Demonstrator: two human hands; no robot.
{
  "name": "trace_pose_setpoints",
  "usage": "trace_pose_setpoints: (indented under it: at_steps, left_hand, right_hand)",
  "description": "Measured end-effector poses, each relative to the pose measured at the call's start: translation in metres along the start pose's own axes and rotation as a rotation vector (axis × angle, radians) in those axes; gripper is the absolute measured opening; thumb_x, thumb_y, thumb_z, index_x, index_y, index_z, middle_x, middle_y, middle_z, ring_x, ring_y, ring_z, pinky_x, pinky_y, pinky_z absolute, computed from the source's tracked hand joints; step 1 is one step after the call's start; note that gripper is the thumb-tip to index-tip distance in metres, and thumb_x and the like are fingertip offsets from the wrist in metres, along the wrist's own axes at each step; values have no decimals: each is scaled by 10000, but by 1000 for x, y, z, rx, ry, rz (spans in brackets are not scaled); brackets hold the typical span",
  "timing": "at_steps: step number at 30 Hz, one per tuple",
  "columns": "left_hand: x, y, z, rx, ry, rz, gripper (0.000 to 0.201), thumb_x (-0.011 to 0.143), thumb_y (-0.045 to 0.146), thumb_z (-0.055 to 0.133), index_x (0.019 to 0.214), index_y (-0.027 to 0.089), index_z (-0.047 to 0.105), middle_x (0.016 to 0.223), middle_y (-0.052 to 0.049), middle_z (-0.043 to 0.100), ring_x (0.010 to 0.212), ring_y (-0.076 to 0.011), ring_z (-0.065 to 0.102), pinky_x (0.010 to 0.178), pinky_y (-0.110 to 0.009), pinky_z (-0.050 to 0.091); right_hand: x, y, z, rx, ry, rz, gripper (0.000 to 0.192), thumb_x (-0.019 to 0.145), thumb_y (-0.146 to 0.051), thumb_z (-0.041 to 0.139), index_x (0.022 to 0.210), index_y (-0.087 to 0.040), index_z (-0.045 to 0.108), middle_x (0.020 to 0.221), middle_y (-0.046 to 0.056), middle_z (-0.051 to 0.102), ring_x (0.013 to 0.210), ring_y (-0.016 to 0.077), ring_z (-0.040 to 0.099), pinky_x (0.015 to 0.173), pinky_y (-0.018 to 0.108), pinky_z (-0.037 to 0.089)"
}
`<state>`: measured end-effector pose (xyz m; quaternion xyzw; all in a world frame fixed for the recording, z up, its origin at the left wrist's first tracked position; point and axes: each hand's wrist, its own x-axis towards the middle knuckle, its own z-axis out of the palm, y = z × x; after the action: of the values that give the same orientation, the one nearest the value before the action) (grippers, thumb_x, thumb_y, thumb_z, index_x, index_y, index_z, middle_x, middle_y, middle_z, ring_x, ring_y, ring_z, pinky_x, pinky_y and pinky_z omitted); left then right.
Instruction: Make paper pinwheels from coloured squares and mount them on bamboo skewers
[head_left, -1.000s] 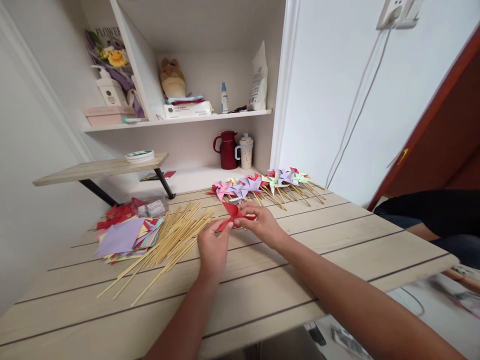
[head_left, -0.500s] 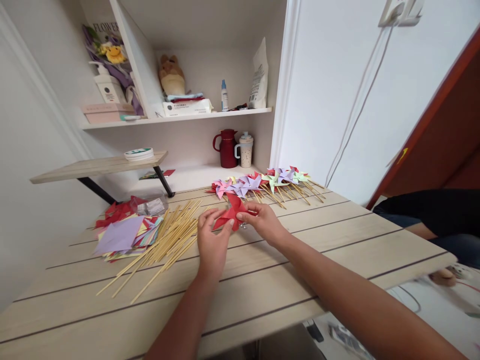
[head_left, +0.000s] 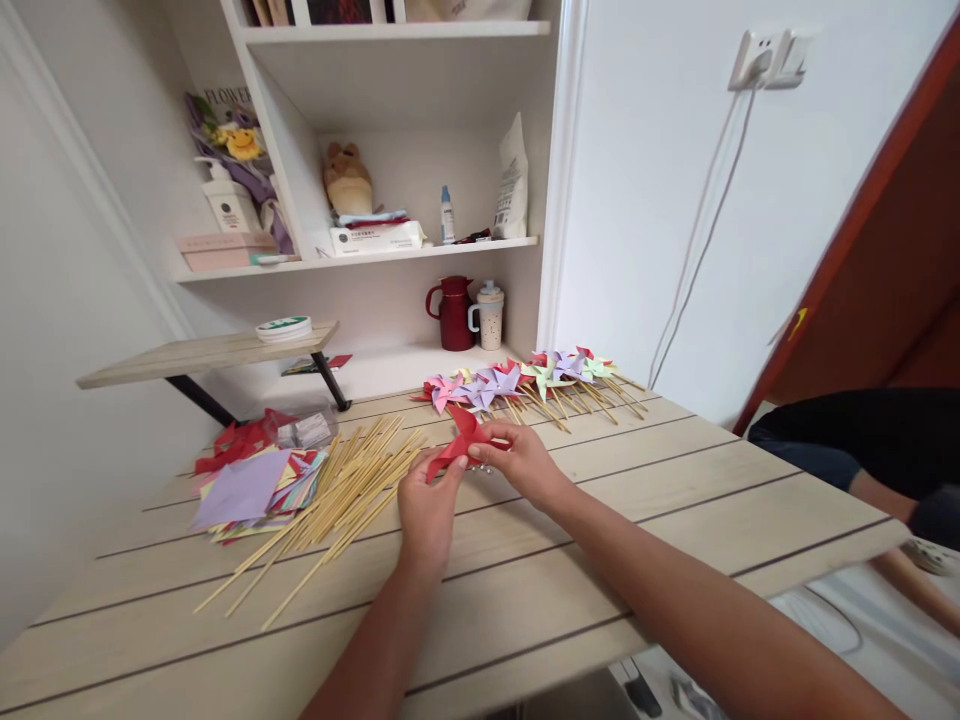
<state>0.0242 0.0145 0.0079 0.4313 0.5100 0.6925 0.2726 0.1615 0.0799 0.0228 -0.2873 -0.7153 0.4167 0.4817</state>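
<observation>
A red paper pinwheel (head_left: 463, 432) is held just above the table between both hands. My left hand (head_left: 431, 505) pinches its lower left part between thumb and fingers. On the right side, my right hand (head_left: 519, 462) grips its middle and a blade with thumb and forefinger. Several small shiny pins (head_left: 482, 469) show on the table right under the pinwheel, partly hidden by my right hand. To the left of my hands lies a loose heap of thin wooden sticks (head_left: 349, 490).
Finished pinwheels on sticks (head_left: 540, 380) lie in a row at the table's back. Paper squares (head_left: 244, 490) are stacked at left, by red folded paper (head_left: 240, 445) and a clear box (head_left: 307, 428). A small raised shelf (head_left: 202, 355) stands behind. Another person's leg (head_left: 810, 450) is at far right.
The view has tilted up slightly, so things sit lower in the picture. My fingers have shifted a little on the red pinwheel, whose blades look more folded together.
</observation>
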Motion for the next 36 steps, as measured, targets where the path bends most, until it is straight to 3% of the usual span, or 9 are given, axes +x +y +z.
trace_pose_setpoints:
  at_steps: [3,8,14,18,26,32,36]
  left_hand:
    - [-1,1,1,-51,50,-32,247,703,318,803,897,167,780,955,-82,763,941,-241,683,925,-375,497]
    - [-1,2,1,-104,10,-64,280,708,327,801,934,161,782,964,-87,775,938,-236,687,922,-376,505]
    - [1,3,2,-160,69,-117,238,654,289,826,846,158,772,905,-67,766,889,-210,681,886,-345,510]
    - [2,4,1,-221,76,-174,276,643,276,824,882,148,774,901,-70,771,873,-206,685,868,-339,513]
    - [6,4,-6,-249,144,-226,269,639,268,826,885,165,790,922,-68,790,912,-216,700,912,-359,508]
    - [10,3,-9,-261,179,-233,256,642,247,823,888,181,792,980,-65,796,1005,-237,709,982,-385,501]
    - [13,2,-13,-255,211,-254,251,634,240,829,874,178,785,965,-62,795,1002,-233,712,1015,-398,489]
  right_hand:
    - [0,0,2,6,9,11,227,787,-417,734,741,-194,725,868,56,704,887,224,632,800,330,496]
    - [0,0,3,20,20,31,227,781,-415,732,732,-195,715,862,54,702,874,224,637,806,337,500]
    - [-1,2,5,69,13,71,202,753,-398,751,753,-200,714,856,42,702,845,218,640,792,337,497]
    - [-3,1,5,93,-2,76,202,779,-401,730,772,-200,711,783,20,695,779,191,603,769,321,464]
    - [-2,5,-5,100,49,50,283,871,-475,657,846,-200,718,826,17,691,815,195,602,789,318,451]
    - [1,8,-12,2,111,26,322,908,-479,582,823,-193,705,822,27,691,815,198,605,774,313,448]
    - [5,11,-20,-176,113,100,270,847,-428,616,738,-192,690,723,19,669,744,195,595,704,302,438]
